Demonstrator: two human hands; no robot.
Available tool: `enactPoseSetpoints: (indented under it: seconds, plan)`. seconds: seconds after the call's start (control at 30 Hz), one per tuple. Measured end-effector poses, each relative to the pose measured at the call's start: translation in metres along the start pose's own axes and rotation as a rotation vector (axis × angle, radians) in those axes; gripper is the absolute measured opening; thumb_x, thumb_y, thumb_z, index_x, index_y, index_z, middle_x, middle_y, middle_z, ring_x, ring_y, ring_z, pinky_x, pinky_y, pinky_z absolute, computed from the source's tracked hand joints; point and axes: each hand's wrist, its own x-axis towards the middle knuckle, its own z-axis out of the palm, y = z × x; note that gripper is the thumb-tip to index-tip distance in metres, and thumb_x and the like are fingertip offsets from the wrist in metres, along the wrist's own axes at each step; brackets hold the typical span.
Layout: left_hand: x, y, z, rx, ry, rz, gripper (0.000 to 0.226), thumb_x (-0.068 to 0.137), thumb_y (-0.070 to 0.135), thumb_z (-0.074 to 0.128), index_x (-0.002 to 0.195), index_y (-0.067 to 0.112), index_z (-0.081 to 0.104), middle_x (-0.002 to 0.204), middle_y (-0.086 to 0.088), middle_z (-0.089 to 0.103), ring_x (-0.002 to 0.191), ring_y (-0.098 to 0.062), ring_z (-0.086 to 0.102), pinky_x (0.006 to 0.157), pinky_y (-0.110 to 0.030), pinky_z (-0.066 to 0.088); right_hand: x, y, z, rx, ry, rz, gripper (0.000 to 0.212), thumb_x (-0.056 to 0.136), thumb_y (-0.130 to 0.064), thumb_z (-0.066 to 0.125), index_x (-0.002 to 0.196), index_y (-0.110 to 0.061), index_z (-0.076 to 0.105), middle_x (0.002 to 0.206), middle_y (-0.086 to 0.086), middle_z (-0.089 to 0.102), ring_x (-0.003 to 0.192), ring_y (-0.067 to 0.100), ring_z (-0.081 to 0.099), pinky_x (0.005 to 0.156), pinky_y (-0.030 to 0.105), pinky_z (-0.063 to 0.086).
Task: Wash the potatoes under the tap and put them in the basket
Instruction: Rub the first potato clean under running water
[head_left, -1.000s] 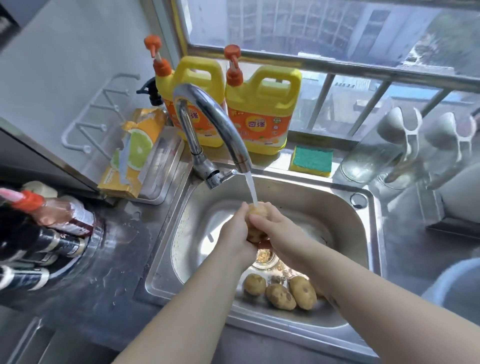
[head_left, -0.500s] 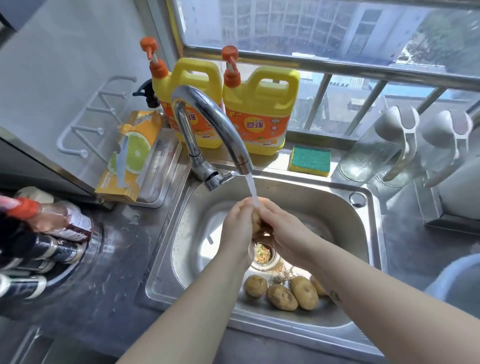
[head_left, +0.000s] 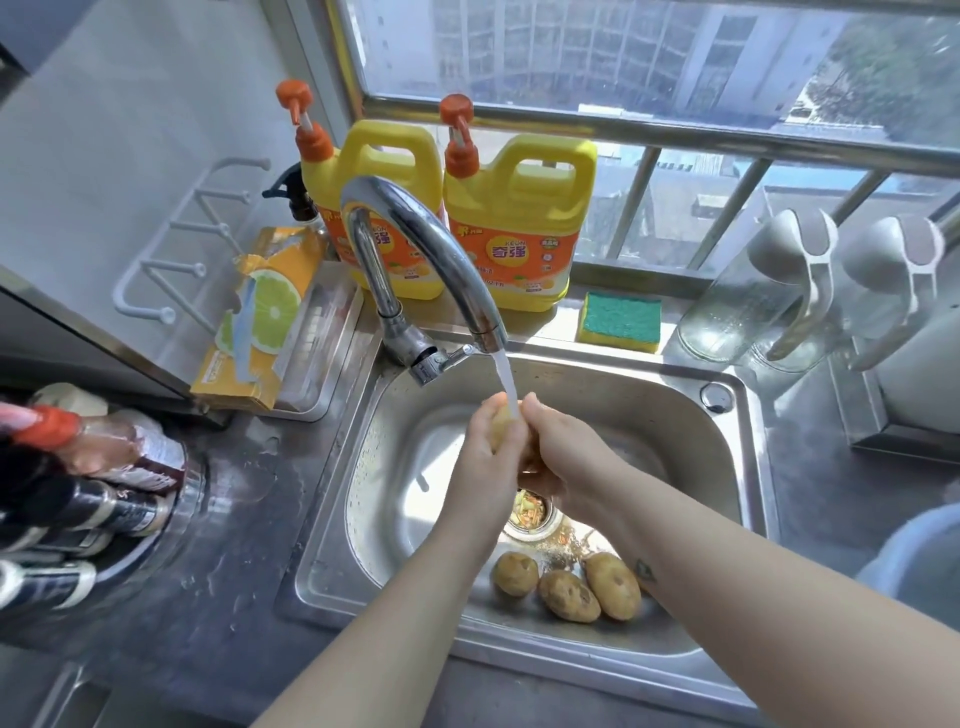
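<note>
Now the left hand (head_left: 485, 460) and right hand (head_left: 566, 452) wrap around one potato (head_left: 500, 425) under the tap (head_left: 415, 244). Wet, it looks hard and slippery, so squeeze its fat middle. Three more potatoes (head_left: 569, 595) lie in the sink (head_left: 649, 410).

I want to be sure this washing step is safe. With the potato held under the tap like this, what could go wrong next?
1. The wet potato, held by the left hand and right hand under the stream, may slip and drop onto the scrap-filled strainer seemingly below.
2. Water hitting it may splash over the sink rim onto the counter.
</note>
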Motion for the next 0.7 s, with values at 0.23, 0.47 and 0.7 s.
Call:
enactPoseSetpoints:
  seconds: [0.23,0.47,0.7]
  plan:
    - [0.013,0.031,-0.001,-0.432,0.053,-0.269,0.031,0.103,0.025,0.051,0.125,0.007,0.064,0.104,-0.023,0.073,0.080,-0.029,0.074,0.066,-0.041,0.061,0.003,-0.003,-0.028,-0.241,-0.175,-0.192,0.050,0.100,-0.020,0.062,0.148,-0.025,0.048,0.122,0.017,0.068,0.107,0.031,0.072,0.091,0.045,0.060]
    - [0.004,0.039,0.002,-0.497,-0.001,-0.295,0.034,0.107,0.020,0.045,0.126,-0.004,0.059,0.112,-0.027,0.070,0.094,-0.033,0.074,0.089,-0.052,0.058,0.003,-0.009,-0.028,-0.325,-0.072,-0.266,0.040,0.092,-0.036,0.073,0.130,-0.025,0.066,0.113,0.015,0.073,0.100,0.026,0.074,0.083,0.045,0.063]
    - [0.002,0.042,-0.003,-0.522,-0.023,-0.368,0.041,0.107,0.027,0.043,0.129,-0.005,0.056,0.121,-0.031,0.066,0.107,-0.040,0.067,0.098,-0.055,0.052,0.002,-0.011,-0.038,-0.267,-0.246,-0.165,0.066,0.083,-0.011,0.081,0.143,-0.018,0.055,0.122,0.028,0.064,0.101,0.030,0.073,0.086,0.042,0.061]
